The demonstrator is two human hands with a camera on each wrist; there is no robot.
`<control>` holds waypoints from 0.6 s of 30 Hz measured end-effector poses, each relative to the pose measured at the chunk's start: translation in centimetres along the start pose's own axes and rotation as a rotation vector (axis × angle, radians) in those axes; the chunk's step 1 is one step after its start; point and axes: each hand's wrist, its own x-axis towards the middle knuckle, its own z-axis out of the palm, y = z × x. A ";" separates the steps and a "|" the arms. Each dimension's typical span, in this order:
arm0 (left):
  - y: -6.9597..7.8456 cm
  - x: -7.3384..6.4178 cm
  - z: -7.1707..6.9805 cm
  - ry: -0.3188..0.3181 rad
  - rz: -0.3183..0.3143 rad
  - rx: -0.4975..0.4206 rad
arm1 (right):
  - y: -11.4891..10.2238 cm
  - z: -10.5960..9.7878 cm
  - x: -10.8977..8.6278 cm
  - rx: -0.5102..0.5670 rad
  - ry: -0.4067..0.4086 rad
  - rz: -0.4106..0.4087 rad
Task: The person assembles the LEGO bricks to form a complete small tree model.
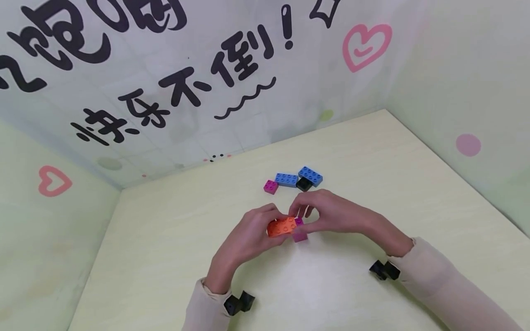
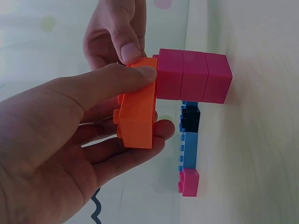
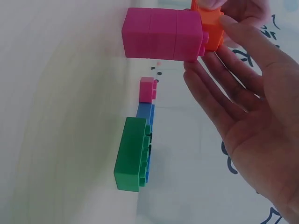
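A stack of three magenta bricks (image 2: 194,76) stands upright on the table. At its top lies a long orange brick (image 1: 281,226), reaching out to the left past the stack. My left hand (image 1: 254,232) grips this orange brick, thumb on one side and fingers on the other. My right hand (image 1: 333,211) pinches its right end between thumb and forefinger, while the other fingers stay fairly straight behind the stack. Some magenta studs show beside the orange brick in the right wrist view; I cannot tell whether the two are pressed fully together.
Farther back lie a small magenta brick (image 1: 271,186), a blue brick (image 1: 286,179), a black brick (image 1: 304,184) and another blue brick (image 1: 310,176) touching the black one. A green brick (image 3: 130,154) shows only in the right wrist view. Walls (image 1: 468,92) bound the table (image 1: 165,257).
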 end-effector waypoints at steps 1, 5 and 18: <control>0.1 0.0 -0.1 0.002 0.002 0.000 | -0.2 -0.1 0.0 -0.007 0.001 -0.005; 0.3 0.2 -0.5 0.013 0.007 -0.001 | -0.6 -0.6 0.1 -0.009 0.006 -0.002; 1.7 0.3 2.0 0.066 -0.183 0.043 | 0.0 -0.7 -0.6 0.006 -0.002 -0.027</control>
